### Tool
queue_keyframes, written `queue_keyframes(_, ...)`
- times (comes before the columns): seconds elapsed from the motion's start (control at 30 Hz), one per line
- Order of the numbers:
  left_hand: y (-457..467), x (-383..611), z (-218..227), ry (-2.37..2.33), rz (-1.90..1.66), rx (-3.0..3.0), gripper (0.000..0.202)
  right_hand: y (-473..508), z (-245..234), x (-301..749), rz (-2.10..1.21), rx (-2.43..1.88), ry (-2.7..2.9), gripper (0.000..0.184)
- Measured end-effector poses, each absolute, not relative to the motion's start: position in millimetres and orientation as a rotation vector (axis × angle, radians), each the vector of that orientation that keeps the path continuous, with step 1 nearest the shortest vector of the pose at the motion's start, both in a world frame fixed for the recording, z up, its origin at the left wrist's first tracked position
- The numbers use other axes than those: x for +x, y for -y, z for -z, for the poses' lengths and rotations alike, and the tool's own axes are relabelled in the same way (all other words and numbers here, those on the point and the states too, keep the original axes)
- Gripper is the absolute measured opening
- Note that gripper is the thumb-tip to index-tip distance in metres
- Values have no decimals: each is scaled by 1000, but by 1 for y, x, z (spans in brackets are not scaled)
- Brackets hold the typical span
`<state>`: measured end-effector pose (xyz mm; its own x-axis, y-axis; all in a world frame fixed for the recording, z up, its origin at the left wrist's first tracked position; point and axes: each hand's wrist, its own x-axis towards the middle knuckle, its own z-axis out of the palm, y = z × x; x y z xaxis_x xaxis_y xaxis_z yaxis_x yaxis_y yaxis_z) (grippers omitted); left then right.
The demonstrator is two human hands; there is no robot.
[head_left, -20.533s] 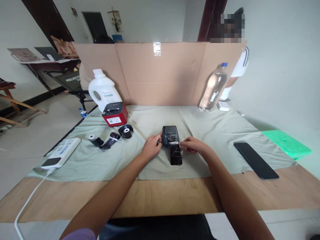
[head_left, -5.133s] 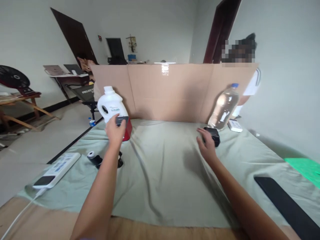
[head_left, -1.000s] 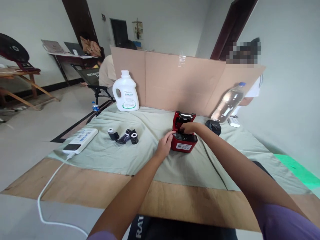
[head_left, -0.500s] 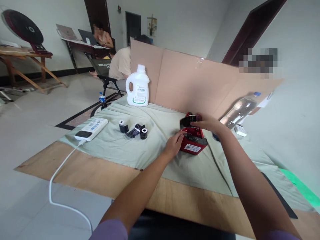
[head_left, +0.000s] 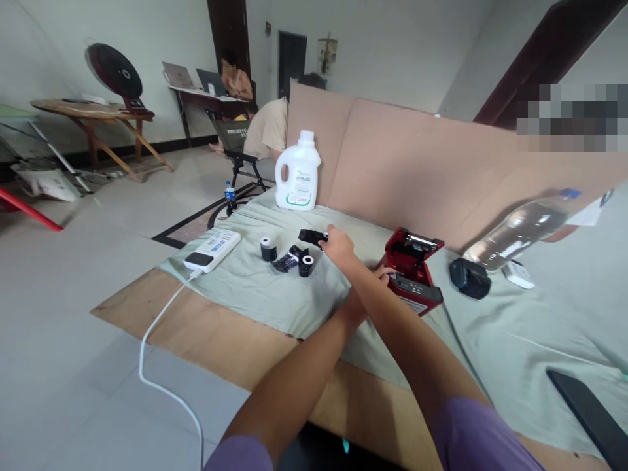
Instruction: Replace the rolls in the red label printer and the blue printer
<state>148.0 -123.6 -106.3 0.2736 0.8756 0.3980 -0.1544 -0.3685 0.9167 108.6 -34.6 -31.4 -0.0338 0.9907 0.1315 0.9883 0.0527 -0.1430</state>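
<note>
roll [head_left: 309,236], black, over wrinkled cloth [head_left: 235,288]

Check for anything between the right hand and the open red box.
The left hand is partly in between: its fingers are at the red box's left edge, on the side facing the right hand. Nothing else visible but cloth.

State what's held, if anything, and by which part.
Right hand: black cylindrical roll, by its right end. Left hand: touching the left side of the red boxy plastic device; grip unclear.
</note>
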Motion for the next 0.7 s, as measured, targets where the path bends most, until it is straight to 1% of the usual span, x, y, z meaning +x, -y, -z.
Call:
queue_keyframes(0.13, 121, 149, 108, -616, -1348, 1689, 34, 33, 57, 96, 9, -2082, 2189, 33)
queue_keyframes(0.2, 123, 147, 107, -627, -1371, 1734, 33, 36, 65, 97, -16, -2072, 2212, 36)
queue_keyframes(0.37, 131, 141, 101, -649, -1385, 1822, 35, 47, 66, 102, -104, -2032, 2239, 59)
queue_keyframes(0.47, 133, 139, 99, -677, -1373, 1851, 33, 54, 65, 101, -118, -2011, 2251, 68)
queue_keyframes(0.7, 132, 139, 103, -681, -1356, 1889, 34, 56, 60, 102, 23, -1866, 2181, 65)
